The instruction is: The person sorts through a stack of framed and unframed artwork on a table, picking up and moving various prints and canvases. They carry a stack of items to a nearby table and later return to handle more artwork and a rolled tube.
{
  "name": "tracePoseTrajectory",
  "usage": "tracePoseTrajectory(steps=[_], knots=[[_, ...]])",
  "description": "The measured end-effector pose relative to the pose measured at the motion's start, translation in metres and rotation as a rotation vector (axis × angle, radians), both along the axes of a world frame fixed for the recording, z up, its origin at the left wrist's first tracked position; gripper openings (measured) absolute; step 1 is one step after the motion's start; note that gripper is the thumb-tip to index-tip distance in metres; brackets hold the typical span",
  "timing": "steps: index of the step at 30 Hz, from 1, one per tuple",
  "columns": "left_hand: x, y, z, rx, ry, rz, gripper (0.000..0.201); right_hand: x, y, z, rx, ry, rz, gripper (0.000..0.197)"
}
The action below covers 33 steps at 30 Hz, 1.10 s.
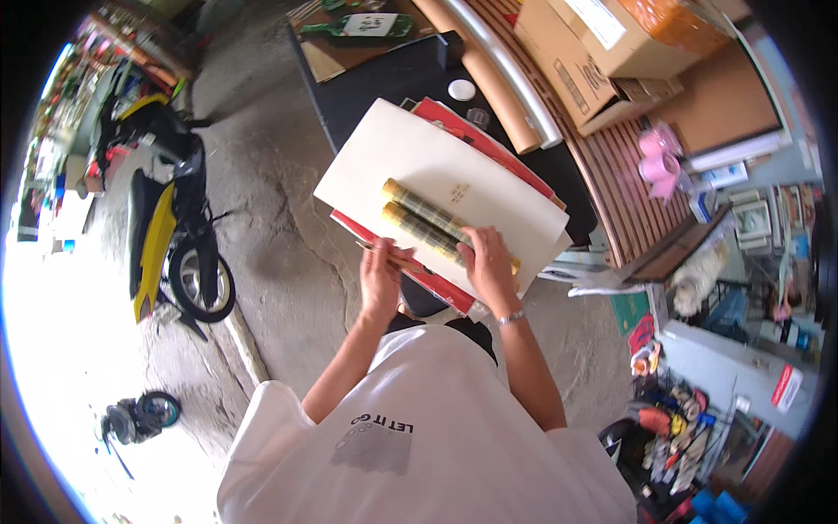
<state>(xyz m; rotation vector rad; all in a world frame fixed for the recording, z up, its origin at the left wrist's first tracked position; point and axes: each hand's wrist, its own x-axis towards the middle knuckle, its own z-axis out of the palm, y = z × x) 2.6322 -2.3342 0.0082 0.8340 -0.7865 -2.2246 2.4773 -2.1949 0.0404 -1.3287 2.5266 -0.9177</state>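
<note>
Two plaid rolls [428,230] with gold-coloured ends lie side by side, slanting across a large white sheet or board [515,214]. Over their near right ends, my right hand [491,269] curls its fingers around the rolls. My left hand [381,278] is closed at the sheet's near left edge, pinching a thin brown strip [400,260] whose exact kind I cannot make out. Red sheets or boards [445,288] stick out from under the white one on its near and far sides.
The stack rests on a black table [375,83]. Beyond it lie a white round lid [462,90], a brown paper roll [489,87] and a silver tube [524,96]. Cardboard boxes [567,65] and pink ribbon rolls [657,162] sit right. A yellow-black motorbike [157,236] stands left.
</note>
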Motion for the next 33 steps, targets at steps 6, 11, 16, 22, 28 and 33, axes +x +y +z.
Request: tracePoseTrajectory(steps=[6,11,16,22,28,33], knots=[[0.022,-0.026,0.039,-0.023,-0.22,0.342,0.019,-0.075,0.034,-0.124,0.275,-0.256,0.142,0.056],[0.021,0.005,0.036,0.018,-0.385,0.37,0.018,-0.098,0.032,-0.101,0.398,-0.294,0.188,0.051],[-0.008,0.026,0.049,-0.011,-0.421,0.239,0.028,-0.085,0.053,-0.018,0.155,-0.247,0.062,0.054],[-0.051,0.026,0.094,-0.19,-0.023,0.225,0.056,-0.047,0.078,0.085,0.064,0.263,0.075,0.066],[-0.045,0.003,0.111,0.099,0.241,0.203,0.049,-0.026,0.096,0.118,0.104,0.198,-0.068,0.071],[-0.029,-0.019,0.101,0.166,0.488,0.139,0.049,-0.027,0.131,0.115,-0.343,-0.401,-0.059,0.065]])
